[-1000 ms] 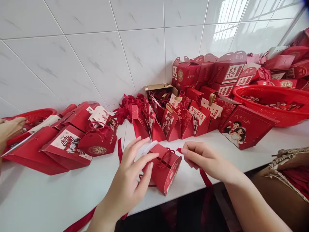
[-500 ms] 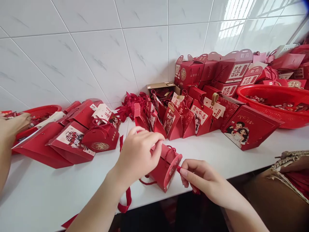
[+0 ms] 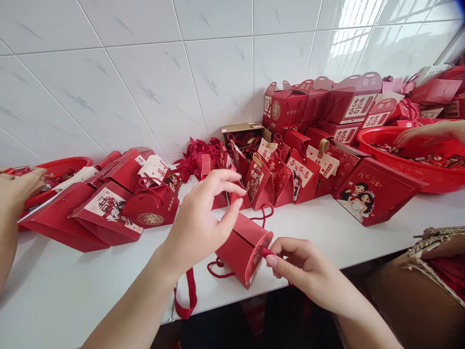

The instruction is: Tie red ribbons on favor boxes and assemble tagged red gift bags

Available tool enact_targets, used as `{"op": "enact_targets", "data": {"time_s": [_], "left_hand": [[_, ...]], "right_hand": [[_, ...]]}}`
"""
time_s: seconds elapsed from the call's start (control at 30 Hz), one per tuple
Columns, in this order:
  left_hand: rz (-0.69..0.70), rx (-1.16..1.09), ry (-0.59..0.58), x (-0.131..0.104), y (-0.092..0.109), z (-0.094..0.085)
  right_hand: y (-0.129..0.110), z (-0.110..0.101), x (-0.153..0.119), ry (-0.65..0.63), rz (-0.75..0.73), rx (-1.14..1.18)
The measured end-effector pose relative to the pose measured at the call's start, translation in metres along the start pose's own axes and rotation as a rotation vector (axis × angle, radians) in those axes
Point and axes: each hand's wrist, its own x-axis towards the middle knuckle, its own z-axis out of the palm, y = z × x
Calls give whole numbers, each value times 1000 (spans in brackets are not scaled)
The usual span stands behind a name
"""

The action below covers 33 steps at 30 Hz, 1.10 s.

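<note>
A small red gift box point(image 3: 238, 249) with a curved end flap lies on its side near the table's front edge. Red cord handles point(image 3: 221, 275) stick out from it on both sides. My left hand point(image 3: 203, 215) hovers just above the box, fingers apart and nothing visible in them. Beside the box's printed end, my right hand point(image 3: 300, 264) pinches a dark red ribbon point(image 3: 268, 252) between thumb and fingers, its tip up against that end. A loop of red ribbon point(image 3: 189, 295) hangs at the table edge below my left wrist.
Several finished-looking red gift boxes point(image 3: 300, 174) line the back, with a heap of red ribbons point(image 3: 201, 157) beside them. Other people's hands reach into the right basket point(image 3: 417, 172) and left basket point(image 3: 69, 166). A cardboard carton point(image 3: 410, 286) stands at right.
My left hand has lifted off the box and its fingers have spread. The far cord handle now stands out behind the box. Another person's hand has entered the right basket.
</note>
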Motion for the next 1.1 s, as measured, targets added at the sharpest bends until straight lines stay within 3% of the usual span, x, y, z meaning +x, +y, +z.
{"op": "enact_targets", "data": {"time_s": [0.03, 0.17, 0.23, 0.8, 1.1], "left_hand": [[24, -1, -49, -2, 0, -1], [178, 43, -472, -11, 0, -1], [188, 37, -546, -13, -1, 2], [217, -31, -536, -9, -3, 10], [249, 2, -455, -11, -3, 10]], "right_hand": [[0, 0, 1, 5, -7, -14], [0, 2, 2, 7, -28, -48], [-1, 2, 1, -2, -26, -79], [-10, -6, 5, -27, 7, -190], [-13, -12, 17, -22, 65, -47]]}}
